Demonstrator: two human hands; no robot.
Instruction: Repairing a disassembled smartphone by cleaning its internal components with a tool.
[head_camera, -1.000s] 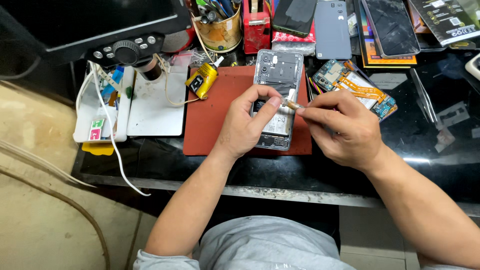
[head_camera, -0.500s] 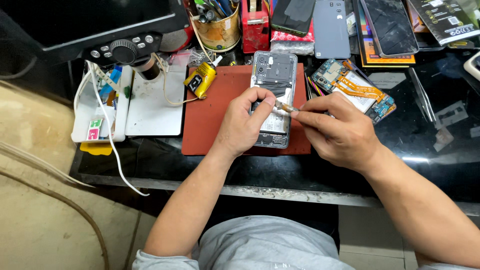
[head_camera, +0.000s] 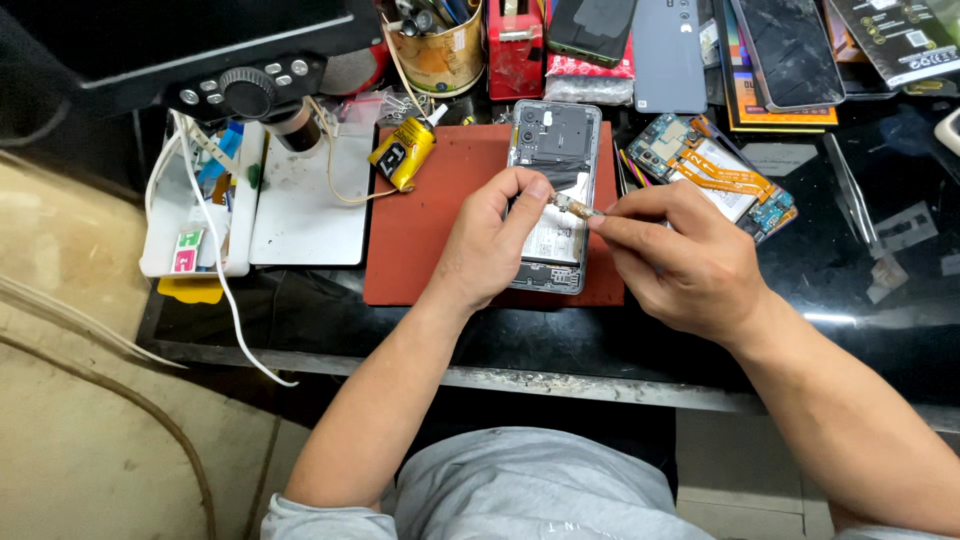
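Note:
An opened smartphone (head_camera: 555, 160) with its back cover off lies on a red work mat (head_camera: 430, 220). My left hand (head_camera: 490, 245) rests on the phone's lower left part, thumb and forefinger pinching near its middle. My right hand (head_camera: 680, 260) holds a small gold-coloured flex part (head_camera: 575, 207) with thin tweezers right over the phone's middle. The fingertips of both hands nearly touch at that part.
A yellow glue tube (head_camera: 400, 155) lies at the mat's upper left, next to a white tray (head_camera: 300, 200) under a microscope (head_camera: 250, 95). A second opened phone with orange flex cables (head_camera: 715, 175) lies to the right, with tweezers (head_camera: 850, 190) beyond. Phones and a tool cup (head_camera: 445, 45) line the back.
Both hands have shifted slightly upward over the phone. The small part stays pinched between them at about the same place.

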